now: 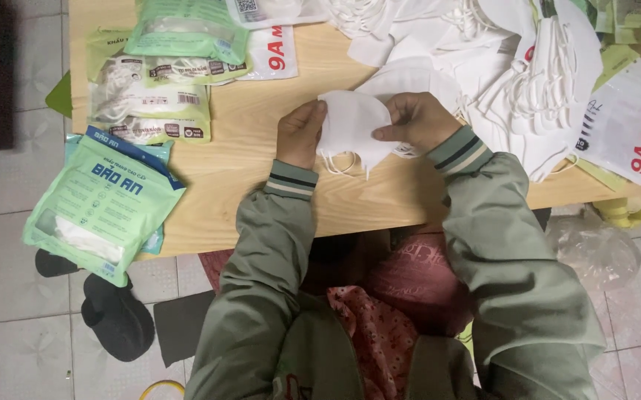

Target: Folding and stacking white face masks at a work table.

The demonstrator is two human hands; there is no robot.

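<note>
there, both hands (357,130) around mask (351,122)

Grey-green jacket sleeves (261,289), striped ribbed cuffs (291,180), bare hands, red patterned garment (380,333)

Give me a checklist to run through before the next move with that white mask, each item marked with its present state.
1. Left hand grips the white mask edge: ok.
2. Right hand pinches the other edge: ok.
3. Ear loops hang free, untangled: cannot tell.
4. Mask held above the wooden table, apart from the pile of loose masks: ok.
5. Green packets lying fully on the table: not ok, one overhangs the edge.
</note>
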